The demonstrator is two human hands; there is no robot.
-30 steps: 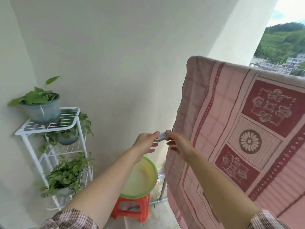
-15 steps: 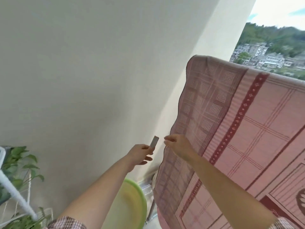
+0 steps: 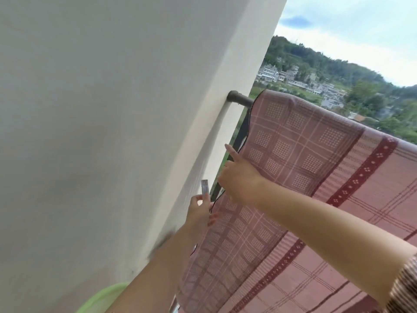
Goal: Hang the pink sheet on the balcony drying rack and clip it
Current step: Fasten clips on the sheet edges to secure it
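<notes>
1. Sheet drapes the rail unclipped; wind could drag it off.
2. Left hand, at 7 o'clock, pinches the clip; it could drop.
3. Right hand at the sheet's edge, index finger straight; grip unclear.

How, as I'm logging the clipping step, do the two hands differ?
The left hand pinches a grey clip; the right hand holds no clip and lies at the edge of the pink sheet. The right hand is higher, nearer the rail; the left hand is lower, beside the wall. The right hand's forefinger points up; the left hand's fingers curl. Both are bare and raised by that edge.
</notes>
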